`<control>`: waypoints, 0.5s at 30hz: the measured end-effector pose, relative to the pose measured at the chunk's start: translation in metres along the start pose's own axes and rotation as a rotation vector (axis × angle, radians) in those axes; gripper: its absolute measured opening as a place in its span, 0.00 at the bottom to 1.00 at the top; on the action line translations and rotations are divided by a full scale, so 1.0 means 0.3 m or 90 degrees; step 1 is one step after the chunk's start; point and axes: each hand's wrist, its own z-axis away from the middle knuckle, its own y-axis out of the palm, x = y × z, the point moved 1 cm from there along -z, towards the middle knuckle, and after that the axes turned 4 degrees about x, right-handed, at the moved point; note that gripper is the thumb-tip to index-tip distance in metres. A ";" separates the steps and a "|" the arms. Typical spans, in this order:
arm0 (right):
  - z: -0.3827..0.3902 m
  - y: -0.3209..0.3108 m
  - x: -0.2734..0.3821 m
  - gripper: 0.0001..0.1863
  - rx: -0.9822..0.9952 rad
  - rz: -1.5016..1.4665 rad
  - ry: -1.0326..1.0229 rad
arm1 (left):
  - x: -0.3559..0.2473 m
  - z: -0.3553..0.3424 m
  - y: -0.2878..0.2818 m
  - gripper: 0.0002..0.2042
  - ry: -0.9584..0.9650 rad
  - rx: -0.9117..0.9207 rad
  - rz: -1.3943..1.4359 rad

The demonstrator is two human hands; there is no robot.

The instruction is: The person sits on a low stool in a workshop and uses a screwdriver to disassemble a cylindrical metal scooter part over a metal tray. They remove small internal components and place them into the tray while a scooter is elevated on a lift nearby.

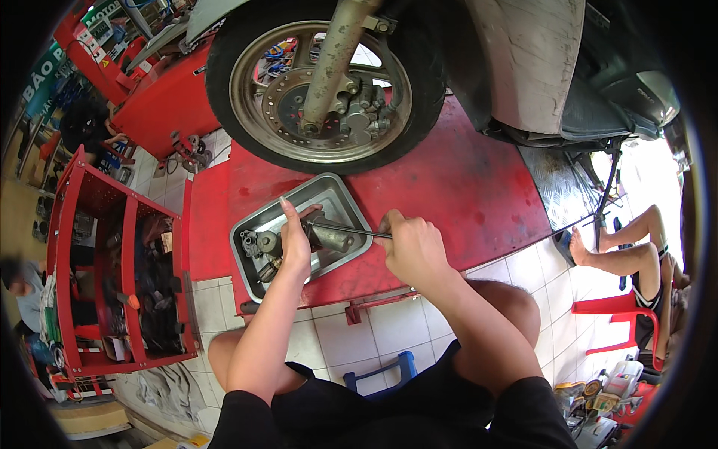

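Observation:
Over a shallow metal tray [346, 190], my left hand [295, 238] is closed around a grey cylindrical metal part [333, 239], its thumb pointing up. My right hand [416, 248] is closed in a fist on a slim metal-shafted tool [351, 229]. The tool's shaft runs leftward across the top of the cylindrical part, toward my left fingers. My fist hides its handle, and its tip is hard to make out. Several small metal parts [263, 245] lie in the tray's left side, beside my left wrist.
The tray rests on a red lift platform [464, 187] below a motorbike's front wheel [329, 153]. A red shelf rack [129, 280] stands left, a blue stool [406, 365] below me. At the right are a seated person's bare legs [624, 254] and a red chair [607, 308].

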 end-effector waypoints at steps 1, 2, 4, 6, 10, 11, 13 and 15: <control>-0.001 -0.014 0.011 0.08 0.031 0.005 0.042 | -0.006 0.002 0.008 0.46 -0.011 0.003 0.004; -0.001 -0.011 0.011 0.08 0.007 0.014 0.030 | -0.010 0.005 0.018 0.46 -0.009 0.000 0.009; 0.000 0.002 0.009 0.08 -0.041 0.033 0.004 | -0.016 0.011 0.035 0.46 -0.005 -0.008 0.021; -0.007 0.046 -0.050 0.10 -0.113 0.043 -0.119 | -0.012 0.000 0.032 0.45 -0.007 -0.025 0.014; -0.013 0.023 -0.049 0.10 -0.086 0.050 -0.108 | -0.036 0.011 0.043 0.45 0.010 -0.036 -0.012; -0.013 0.007 -0.031 0.09 -0.040 0.036 -0.063 | -0.028 0.008 0.033 0.45 0.037 -0.038 -0.038; -0.010 -0.020 0.002 0.08 0.050 0.013 0.030 | -0.013 0.004 0.018 0.45 0.091 -0.038 -0.090; -0.003 0.003 -0.001 0.07 0.012 0.033 0.004 | -0.007 0.011 0.018 0.45 0.064 -0.035 -0.053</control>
